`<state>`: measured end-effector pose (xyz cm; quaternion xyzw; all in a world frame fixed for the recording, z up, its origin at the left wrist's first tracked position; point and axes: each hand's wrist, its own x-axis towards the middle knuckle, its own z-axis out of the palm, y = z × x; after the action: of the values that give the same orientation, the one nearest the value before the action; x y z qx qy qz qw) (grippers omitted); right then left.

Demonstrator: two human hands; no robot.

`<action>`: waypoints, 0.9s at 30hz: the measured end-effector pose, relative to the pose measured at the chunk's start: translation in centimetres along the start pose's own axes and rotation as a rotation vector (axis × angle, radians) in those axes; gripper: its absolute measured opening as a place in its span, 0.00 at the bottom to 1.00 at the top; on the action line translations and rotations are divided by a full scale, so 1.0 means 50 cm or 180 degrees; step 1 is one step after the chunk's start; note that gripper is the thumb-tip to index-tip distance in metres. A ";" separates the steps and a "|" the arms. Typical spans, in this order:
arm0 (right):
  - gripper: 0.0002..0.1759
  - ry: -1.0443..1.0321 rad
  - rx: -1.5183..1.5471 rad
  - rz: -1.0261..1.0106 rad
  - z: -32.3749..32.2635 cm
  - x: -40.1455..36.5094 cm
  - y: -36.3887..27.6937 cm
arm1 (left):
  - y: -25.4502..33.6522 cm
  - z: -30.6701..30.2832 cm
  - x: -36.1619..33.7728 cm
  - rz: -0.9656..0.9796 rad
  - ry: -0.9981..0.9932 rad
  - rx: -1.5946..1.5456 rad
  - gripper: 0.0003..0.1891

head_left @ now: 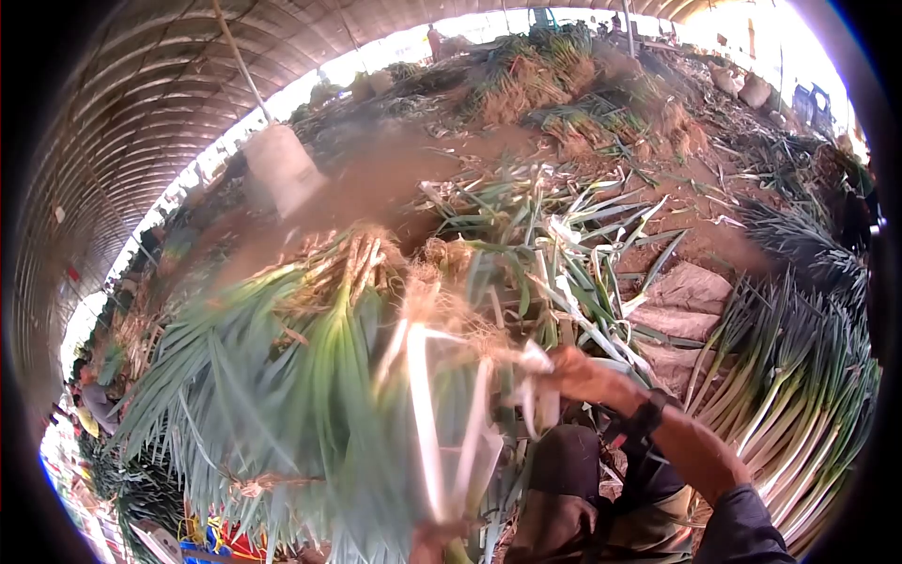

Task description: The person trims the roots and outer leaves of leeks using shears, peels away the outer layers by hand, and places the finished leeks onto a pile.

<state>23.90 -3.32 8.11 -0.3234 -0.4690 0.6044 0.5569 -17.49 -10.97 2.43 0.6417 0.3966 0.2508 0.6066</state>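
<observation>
My right hand [575, 374], with a dark watch on the wrist, is closed near the root end of some long white stalks [426, 414]; a pale strip shows at its fingers. Low in the view, my left hand [437, 540] is blurred around the lower part of those stalks. Brown tangled roots [437, 305] top the stalks. To the left lies a large pile of green leafy onions [324, 376], roots pointing up and away from me.
More long onions [780, 395] lie at the right. Loose leaves [583, 254] and brown sacking [681, 301] are ahead. A white sack [282, 169] stands at the upper left. Root piles [536, 80] lie farther back. A person [96, 402] is at the far left.
</observation>
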 end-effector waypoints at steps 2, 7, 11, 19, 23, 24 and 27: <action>0.15 -0.0016 0.0265 0.0267 0.072 0.002 0.020 | -0.014 -0.001 0.006 -0.0086 0.0032 -0.0051 0.29; 0.18 -0.0357 -0.0633 0.0482 0.063 0.008 0.116 | -0.033 0.002 0.009 -0.0566 0.0064 -0.0024 0.27; 0.20 -0.0452 0.1044 -0.0715 0.104 0.011 0.056 | 0.013 0.016 0.010 -0.0709 0.0094 0.0103 0.25; 0.09 0.1645 -0.0851 -0.1028 -0.244 0.098 -0.096 | -0.097 -0.005 -0.071 -0.0471 0.0006 -0.0560 0.28; 0.09 0.0763 -0.0474 -0.0163 -0.262 0.055 -0.111 | -0.103 0.000 -0.082 -0.0315 0.0079 -0.0651 0.27; 0.10 0.0219 0.0281 -0.0045 -0.259 0.052 -0.071 | -0.103 0.002 -0.076 -0.0319 0.0119 -0.0598 0.26; 0.22 -0.0922 0.1154 0.0267 -0.182 0.039 0.029 | -0.099 0.006 -0.062 -0.0329 0.0242 -0.0424 0.24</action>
<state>31.34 0.55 3.84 -0.1472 -0.4140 0.7415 0.5071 -20.01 -13.89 -1.98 0.5687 0.4343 0.2691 0.6446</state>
